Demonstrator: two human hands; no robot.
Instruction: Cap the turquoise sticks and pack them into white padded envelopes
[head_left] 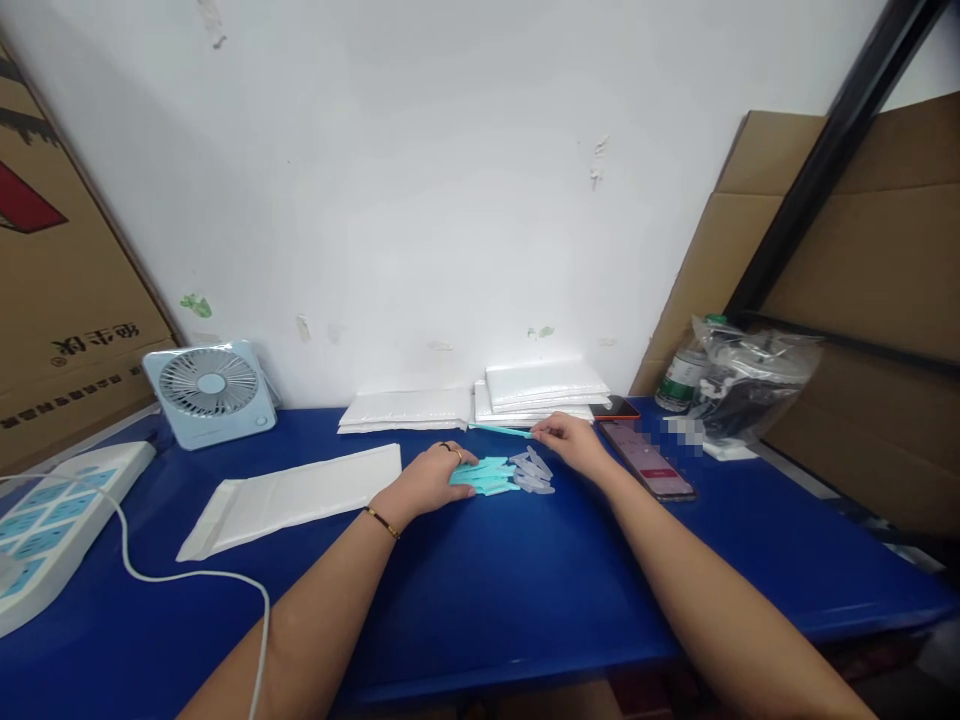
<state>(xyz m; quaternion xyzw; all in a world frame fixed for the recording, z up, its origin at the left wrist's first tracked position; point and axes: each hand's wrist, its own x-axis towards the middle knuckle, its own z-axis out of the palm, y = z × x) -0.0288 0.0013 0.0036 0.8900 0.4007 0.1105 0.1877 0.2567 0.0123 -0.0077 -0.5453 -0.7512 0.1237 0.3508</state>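
Note:
My left hand (433, 478) is closed round the left end of a bunch of thin teal plastic sticks (491, 476) on the blue table, thumb on the near side and fingers on the far side. Farther back, my right hand (568, 440) pinches the right end of a single teal stick (502, 430), held level in front of the white padded mailers. A small heap of translucent greyish plastic pieces (532, 470) touches the bunch's right side. To the left of my left hand, one white padded mailer (300, 503) lies flat.
Stacked white mailers (544, 385) lie against the wall, with another pile (405, 408) beside them. A phone (646, 462), a bottle (681, 378) and a clear bag (750, 390) are at right. At left are a fan (211, 395), a power strip (75, 530) and a white cable (187, 577).

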